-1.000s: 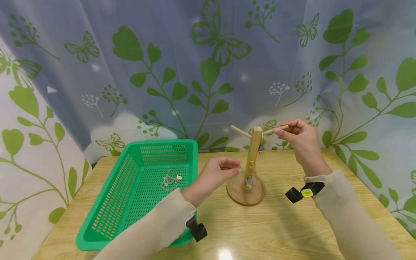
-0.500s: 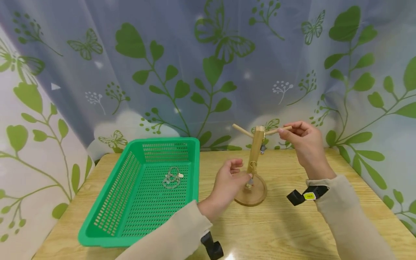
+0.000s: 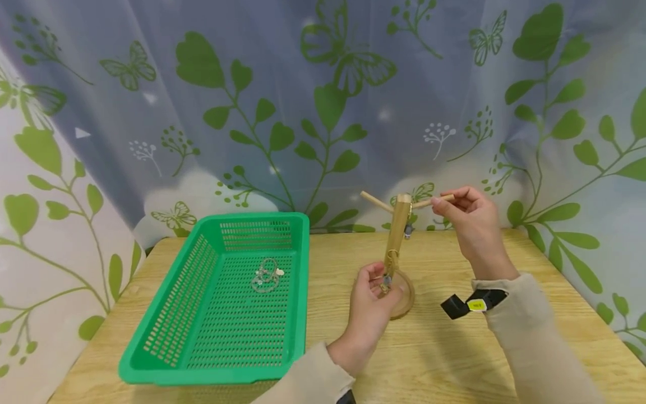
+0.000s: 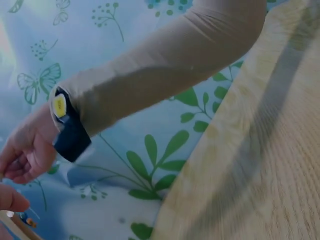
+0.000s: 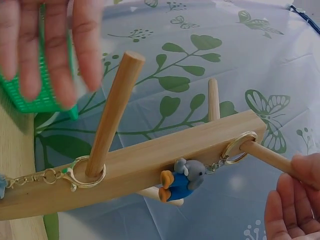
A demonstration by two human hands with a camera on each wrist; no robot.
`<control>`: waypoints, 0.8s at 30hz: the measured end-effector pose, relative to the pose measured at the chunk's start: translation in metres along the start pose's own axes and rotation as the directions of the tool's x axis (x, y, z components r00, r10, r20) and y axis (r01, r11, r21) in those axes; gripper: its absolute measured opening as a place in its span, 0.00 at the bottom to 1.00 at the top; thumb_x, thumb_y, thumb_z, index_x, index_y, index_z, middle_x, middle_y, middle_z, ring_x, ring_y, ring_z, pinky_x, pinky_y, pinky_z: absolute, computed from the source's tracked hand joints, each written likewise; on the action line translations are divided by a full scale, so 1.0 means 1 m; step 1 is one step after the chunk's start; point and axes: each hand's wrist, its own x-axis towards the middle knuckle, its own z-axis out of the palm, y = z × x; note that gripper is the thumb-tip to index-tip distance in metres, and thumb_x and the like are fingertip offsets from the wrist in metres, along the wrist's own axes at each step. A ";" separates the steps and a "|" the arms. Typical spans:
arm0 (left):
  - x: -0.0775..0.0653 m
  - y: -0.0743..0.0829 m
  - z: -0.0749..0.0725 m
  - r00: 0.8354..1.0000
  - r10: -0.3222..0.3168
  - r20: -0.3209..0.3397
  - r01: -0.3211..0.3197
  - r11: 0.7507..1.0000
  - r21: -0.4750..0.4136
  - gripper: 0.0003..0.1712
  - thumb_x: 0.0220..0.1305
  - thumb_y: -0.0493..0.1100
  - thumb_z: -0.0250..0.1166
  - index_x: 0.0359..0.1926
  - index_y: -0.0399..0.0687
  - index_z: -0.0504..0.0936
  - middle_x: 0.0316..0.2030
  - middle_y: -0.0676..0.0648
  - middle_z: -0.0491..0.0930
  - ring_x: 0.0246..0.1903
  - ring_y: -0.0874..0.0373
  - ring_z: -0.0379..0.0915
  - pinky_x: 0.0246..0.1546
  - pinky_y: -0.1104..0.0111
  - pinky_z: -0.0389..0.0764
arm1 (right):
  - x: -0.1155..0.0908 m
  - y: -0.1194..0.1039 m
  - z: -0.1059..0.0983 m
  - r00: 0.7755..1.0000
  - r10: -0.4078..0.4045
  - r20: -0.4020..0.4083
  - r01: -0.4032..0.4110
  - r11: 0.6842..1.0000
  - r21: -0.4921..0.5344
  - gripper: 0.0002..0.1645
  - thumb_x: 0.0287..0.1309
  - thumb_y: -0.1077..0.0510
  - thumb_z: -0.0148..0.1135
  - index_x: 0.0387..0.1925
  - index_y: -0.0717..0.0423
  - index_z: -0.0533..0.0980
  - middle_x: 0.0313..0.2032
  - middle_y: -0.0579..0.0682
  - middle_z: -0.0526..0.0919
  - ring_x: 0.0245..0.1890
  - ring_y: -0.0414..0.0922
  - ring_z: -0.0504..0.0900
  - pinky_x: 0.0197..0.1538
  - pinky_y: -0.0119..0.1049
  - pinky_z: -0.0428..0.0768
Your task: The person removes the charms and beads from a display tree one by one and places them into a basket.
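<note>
- Green basket (image 3: 214, 375) near wooden stand (image 3: 397, 230), bracelets (image 3: 266, 273) inside;
- right hand (image 3: 476, 230) pinches a peg (image 5: 272, 159);
- left hand (image 3: 368, 306), straight-fingered, ungripping, partly hides the base (image 3: 407, 294);
- lower charm (image 3: 387, 280) cut off in right wrist view

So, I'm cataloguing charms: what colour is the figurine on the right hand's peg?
The figurine is grey, blue and orange, clearest in the right wrist view.

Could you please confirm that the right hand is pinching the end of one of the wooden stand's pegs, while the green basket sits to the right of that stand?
Not quite: the green basket sits to the left of the wooden stand, as the head view shows. The right hand is indeed pinching the end of a peg.
</note>
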 end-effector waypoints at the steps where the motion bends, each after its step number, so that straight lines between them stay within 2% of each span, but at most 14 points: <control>1: 0.000 -0.003 0.001 1.000 0.012 -0.018 -0.012 1.000 0.003 0.27 0.53 0.31 0.63 0.56 0.37 0.68 0.51 0.41 0.69 0.52 0.48 0.65 0.55 0.59 0.67 | 0.000 0.000 0.001 1.000 0.001 -0.002 -0.001 1.000 0.003 0.07 0.54 0.72 0.62 0.31 0.59 0.74 0.30 0.47 0.82 0.31 0.39 0.81 0.38 0.27 0.81; 6: 0.009 -0.023 0.000 0.990 0.065 -0.127 -0.059 0.997 0.049 0.25 0.53 0.33 0.65 0.53 0.41 0.71 0.51 0.45 0.70 0.52 0.50 0.64 0.57 0.53 0.64 | -0.001 -0.001 0.005 1.000 0.006 -0.022 -0.006 1.000 0.018 0.08 0.54 0.71 0.63 0.30 0.59 0.74 0.30 0.47 0.81 0.31 0.40 0.80 0.39 0.27 0.81; 9: 0.015 -0.035 -0.002 0.982 0.086 -0.166 -0.073 0.994 0.080 0.23 0.54 0.34 0.65 0.52 0.41 0.71 0.51 0.47 0.71 0.52 0.52 0.64 0.57 0.51 0.63 | -0.002 0.000 0.007 1.000 0.015 -0.026 -0.015 1.000 0.022 0.08 0.54 0.71 0.63 0.30 0.58 0.73 0.30 0.47 0.80 0.31 0.40 0.80 0.39 0.27 0.80; 16: 0.026 -0.056 -0.003 0.975 0.113 -0.193 -0.098 0.991 0.086 0.21 0.53 0.32 0.66 0.49 0.41 0.73 0.48 0.48 0.73 0.49 0.54 0.65 0.56 0.51 0.65 | -0.001 0.003 0.009 0.999 0.030 -0.029 -0.028 0.998 0.060 0.09 0.55 0.71 0.63 0.30 0.58 0.72 0.30 0.48 0.78 0.32 0.40 0.80 0.39 0.27 0.80; 20: 0.030 -0.066 0.000 0.967 0.142 -0.212 -0.121 0.987 0.107 0.21 0.50 0.30 0.67 0.48 0.39 0.74 0.46 0.45 0.74 0.48 0.50 0.67 0.53 0.52 0.67 | 0.000 0.006 0.009 0.999 0.014 -0.053 -0.010 0.996 0.084 0.09 0.55 0.73 0.61 0.29 0.59 0.72 0.30 0.48 0.79 0.31 0.40 0.79 0.38 0.26 0.80; 24: 0.033 -0.075 0.003 0.960 0.141 -0.241 -0.111 0.985 0.136 0.23 0.47 0.29 0.68 0.47 0.39 0.75 0.45 0.43 0.75 0.46 0.48 0.68 0.50 0.55 0.69 | 0.001 0.010 0.010 0.995 -0.006 -0.095 0.015 0.995 0.102 0.12 0.54 0.77 0.58 0.27 0.58 0.72 0.29 0.49 0.79 0.29 0.40 0.79 0.36 0.26 0.80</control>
